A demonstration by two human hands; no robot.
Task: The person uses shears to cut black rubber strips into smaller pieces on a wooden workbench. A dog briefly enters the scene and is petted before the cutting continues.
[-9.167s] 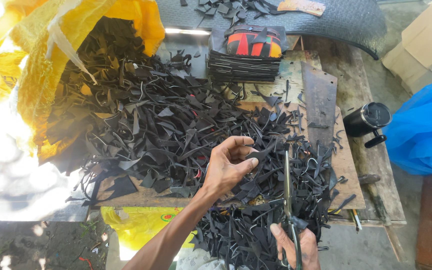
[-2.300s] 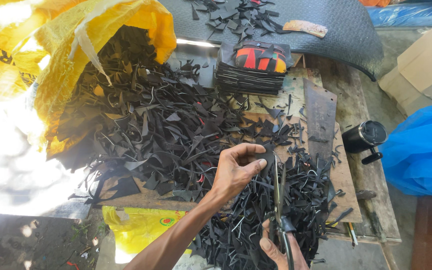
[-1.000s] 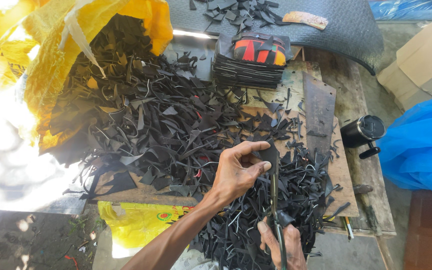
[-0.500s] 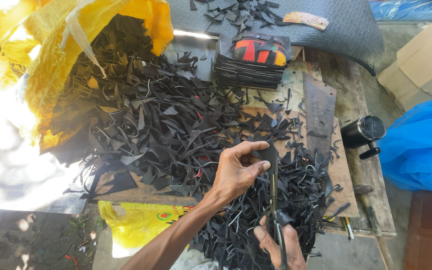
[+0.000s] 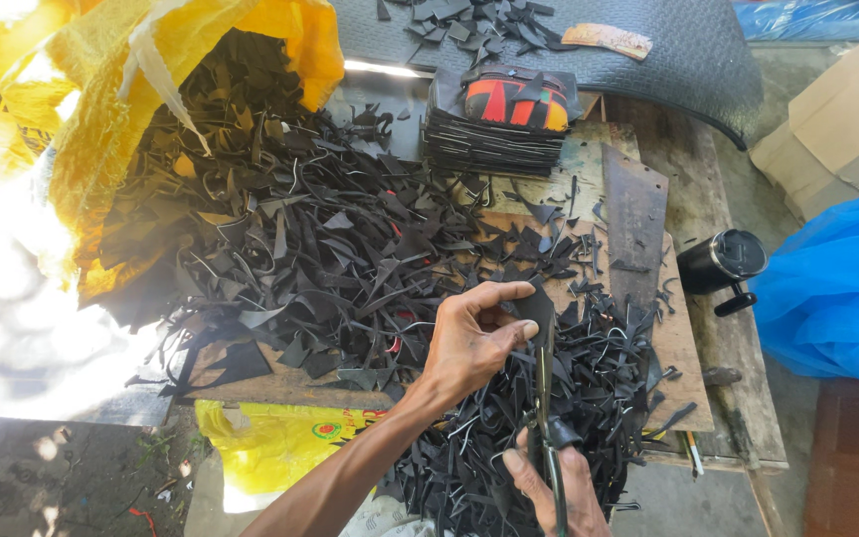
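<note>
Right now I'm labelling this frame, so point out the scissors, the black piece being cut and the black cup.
scissors (image 5: 545, 398): head view, on the blades.
black piece (image 5: 537, 306): head view, on its flat middle, beside the left thumb.
black cup (image 5: 720, 263): head view, on its side wall.

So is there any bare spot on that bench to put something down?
Little. Bare wood shows right of the metal plate, up to the black cup. The scraps crowd the rest, around the left hand and scissors.
</note>
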